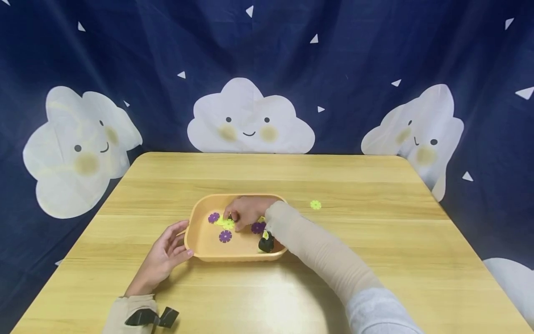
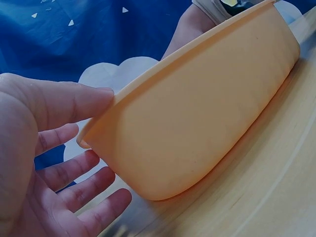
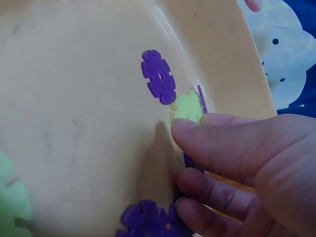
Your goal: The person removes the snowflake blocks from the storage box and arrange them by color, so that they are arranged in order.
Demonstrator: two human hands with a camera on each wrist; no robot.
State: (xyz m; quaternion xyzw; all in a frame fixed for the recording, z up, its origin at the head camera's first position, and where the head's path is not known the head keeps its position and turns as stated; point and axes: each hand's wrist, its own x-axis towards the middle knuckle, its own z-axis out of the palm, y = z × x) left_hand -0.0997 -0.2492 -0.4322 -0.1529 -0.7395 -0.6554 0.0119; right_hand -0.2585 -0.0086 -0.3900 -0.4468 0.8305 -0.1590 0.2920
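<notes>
While the left hand (image 1: 164, 260) is laid against the left end of the orange tray (image 1: 196, 241), its fingers (image 2: 74, 170) are kept straight and spread, w/ the thumb touching the rim; nothing is gripped. The tray is set mid-counter (image 1: 375, 241), toward the near edge. The right hand (image 1: 247, 212) is reached into the tray, fingers (image 3: 222, 143) curled down onto a yellow-green flower disc (image 3: 186, 106) by the far wall; whether the disc is actually pinched can't be told. Purple flower discs (image 1: 225, 236) are scattered on the tray floor, approx. around the hand. One lime disc (image 1: 315, 204) is left on the counter, right of the tray.
</notes>
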